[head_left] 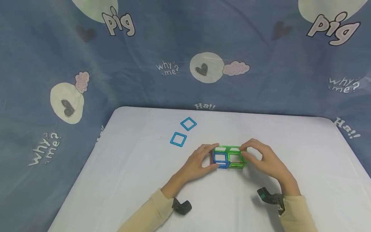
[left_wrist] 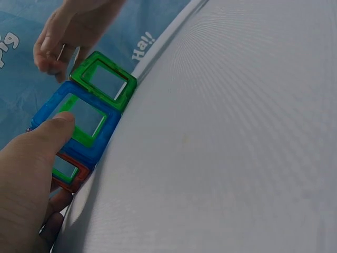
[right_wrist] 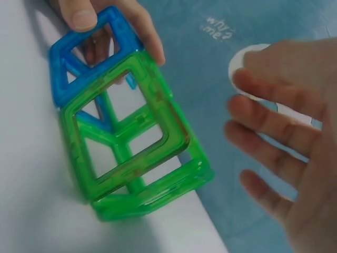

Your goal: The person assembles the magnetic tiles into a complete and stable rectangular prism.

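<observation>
A small box built of magnetic tiles, see-through frames in blue and green with a red one at the left end, stands on the white table. My left hand grips its left end, the thumb on the near blue side and fingers around the far side. In the left wrist view, the left thumb lies across the blue frame. My right hand hovers at the green right end with fingers loosely bent. The right wrist view shows these fingers apart from the green frame.
Two loose blue square tiles lie left of and beyond the box: a nearer tile and a farther tile. The white table ends at a blue printed cloth behind. Each wrist wears a dark camera.
</observation>
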`<state>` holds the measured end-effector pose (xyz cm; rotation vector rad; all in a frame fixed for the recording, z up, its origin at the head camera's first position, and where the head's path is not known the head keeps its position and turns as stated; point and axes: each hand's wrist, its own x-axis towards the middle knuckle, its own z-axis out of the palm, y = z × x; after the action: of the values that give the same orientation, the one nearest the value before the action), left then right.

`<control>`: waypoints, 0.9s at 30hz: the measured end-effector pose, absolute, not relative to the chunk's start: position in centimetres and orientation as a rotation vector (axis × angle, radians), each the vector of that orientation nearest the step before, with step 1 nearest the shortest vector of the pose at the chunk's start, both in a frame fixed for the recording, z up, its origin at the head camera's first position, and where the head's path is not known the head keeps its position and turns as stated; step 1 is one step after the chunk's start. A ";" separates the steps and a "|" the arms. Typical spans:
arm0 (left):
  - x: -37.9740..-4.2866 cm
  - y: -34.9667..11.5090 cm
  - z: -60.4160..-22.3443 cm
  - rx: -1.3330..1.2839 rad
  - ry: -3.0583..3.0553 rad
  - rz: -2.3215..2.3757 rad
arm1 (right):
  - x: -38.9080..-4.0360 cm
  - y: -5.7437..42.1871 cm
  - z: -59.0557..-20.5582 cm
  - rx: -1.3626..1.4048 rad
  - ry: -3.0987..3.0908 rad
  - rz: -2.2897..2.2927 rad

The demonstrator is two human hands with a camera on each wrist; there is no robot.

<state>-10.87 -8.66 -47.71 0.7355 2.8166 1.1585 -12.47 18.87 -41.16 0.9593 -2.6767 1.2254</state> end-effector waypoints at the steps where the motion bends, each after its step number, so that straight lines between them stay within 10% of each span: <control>1: -10.9 -8.6 -47.7 0.739 2.815 1.161 | -12.4 19.0 -41.2 0.931 -2.671 1.241; 27: -10.9 -8.6 -48.0 0.744 2.820 1.176 | -9.2 21.2 -47.3 0.568 -2.671 1.544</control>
<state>-10.90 -8.56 -47.96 0.7436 2.8197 1.1762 -9.21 21.22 -47.31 0.5683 -2.6713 1.5444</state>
